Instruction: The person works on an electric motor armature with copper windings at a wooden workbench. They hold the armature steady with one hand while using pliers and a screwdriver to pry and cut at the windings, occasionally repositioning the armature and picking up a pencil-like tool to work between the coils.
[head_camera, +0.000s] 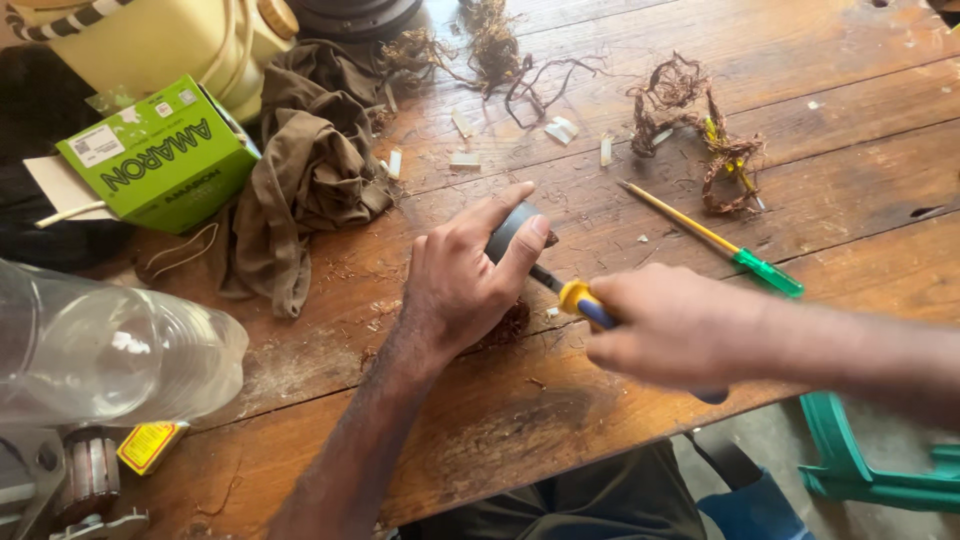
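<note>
The wooden table (620, 400) under my hands is the biggest thing here: worn brown planks with gaps between them, scratched and dusted with crumbs. I place everything else by the small dark grey cylinder (508, 232) I am working on, which sits near the middle of the table.

Far to its left, at the table's edge, lie clear plastic bottles (110, 350), smooth and ribbed, on their sides. Up and left of the cylinder is a pale yellow plastic casing (160, 40), and just below that a green rectangular cardboard box (160, 160) with a white label on one corner and dark lettering on its side. Between the box and the cylinder lies a crumpled olive-brown cloth (310, 170). Above and to the right of the cylinder are tangles of brownish wire (690, 125), stiff and frizzy, with small pale scraps of paper or plastic scattered among them. Right of the cylinder lies a thin screwdriver with a green handle (765, 272). Down at the far lower left is a small yellow packet (148, 445).

My left hand (460, 290) is curled snugly over the cylinder, thumb and forefinger clasping its top, pinning it to the wood. My right hand (680, 325) is closed in a fist around a tool with a yellow and blue handle (585, 303), its dark shaft pointing at the cylinder's side.
</note>
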